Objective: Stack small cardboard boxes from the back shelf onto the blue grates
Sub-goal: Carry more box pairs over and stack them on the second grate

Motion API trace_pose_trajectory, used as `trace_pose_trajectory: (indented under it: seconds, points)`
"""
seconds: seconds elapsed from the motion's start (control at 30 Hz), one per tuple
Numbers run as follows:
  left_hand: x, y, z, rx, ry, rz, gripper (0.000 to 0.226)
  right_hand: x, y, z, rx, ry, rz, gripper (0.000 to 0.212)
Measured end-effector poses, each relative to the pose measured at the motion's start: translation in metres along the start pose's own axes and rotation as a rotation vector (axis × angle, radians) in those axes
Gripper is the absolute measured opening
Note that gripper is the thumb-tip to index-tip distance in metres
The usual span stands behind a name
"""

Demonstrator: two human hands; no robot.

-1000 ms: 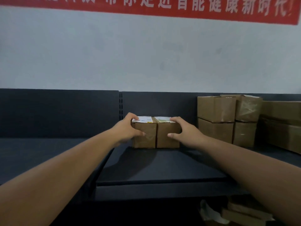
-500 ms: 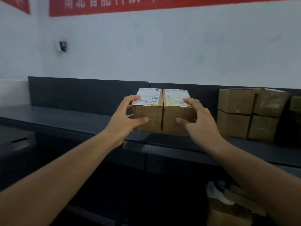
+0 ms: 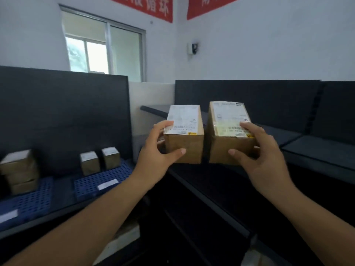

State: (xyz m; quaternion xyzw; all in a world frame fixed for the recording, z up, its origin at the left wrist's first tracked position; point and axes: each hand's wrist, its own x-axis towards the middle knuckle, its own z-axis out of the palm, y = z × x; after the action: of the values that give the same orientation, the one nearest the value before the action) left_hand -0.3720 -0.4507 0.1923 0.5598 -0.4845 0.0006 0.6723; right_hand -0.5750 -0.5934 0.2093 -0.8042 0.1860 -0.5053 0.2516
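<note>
Each grip is closed around its own small cardboard box, held up in the air: the left hand (image 3: 153, 150) clasps the left box (image 3: 184, 137), thumb on the near face and fingers on the labelled top, and the right hand (image 3: 263, 152) holds the right box (image 3: 230, 135) the same way. A narrow gap separates them. Down to the left, the blue grate (image 3: 99, 179) carries two small boxes (image 3: 99, 160) side by side, and a second grate (image 3: 32, 200) bears a stack (image 3: 19, 171).

Looks like a small stockroom or parcel depot: dark metal shelving (image 3: 249, 96), labelled cardboard parcels (image 3: 99, 162) on blue grates (image 3: 99, 181), red banners (image 3: 153, 6) on bare white walls.
</note>
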Motion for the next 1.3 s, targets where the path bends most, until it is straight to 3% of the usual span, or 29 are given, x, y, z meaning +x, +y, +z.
trace_pose_trajectory:
  seconds: [0.23, 0.57, 1.3]
  points:
    - [0.013, -0.066, -0.136, 0.082, 0.208, -0.079, 0.068, 0.037, -0.012, 0.158, 0.129, -0.139, -0.023, 0.064]
    - [0.053, -0.162, -0.291, 0.291, 0.348, -0.192, 0.073, 0.096, -0.006, 0.341, 0.245, -0.297, 0.016, 0.064]
    - [0.170, -0.404, -0.346, 0.552, 0.497, -0.521, 0.075, 0.226, 0.146, 0.642, 0.371, -0.700, 0.070, 0.059]
